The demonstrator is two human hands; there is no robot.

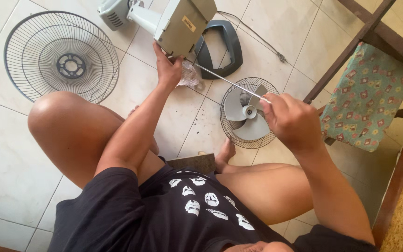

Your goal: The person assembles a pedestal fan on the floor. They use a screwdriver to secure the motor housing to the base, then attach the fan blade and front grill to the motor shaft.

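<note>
My left hand [168, 69] grips the lower edge of a grey fan body [180, 24] that is tilted up off the tiled floor. My right hand [289, 122] is closed on the end of a long thin metal rod [225, 80], which runs up and left to the fan body's underside. A crumpled clear plastic bag [190, 76] lies just beside my left hand. I sit on the floor with bare knees raised on both sides.
A round wire fan guard [61, 56] lies at the far left. A second guard with grey fan blades [247, 113] in it sits below the rod. A dark grey base cover [220, 46] lies behind. A wooden chair with patterned cushion [367, 95] stands at right.
</note>
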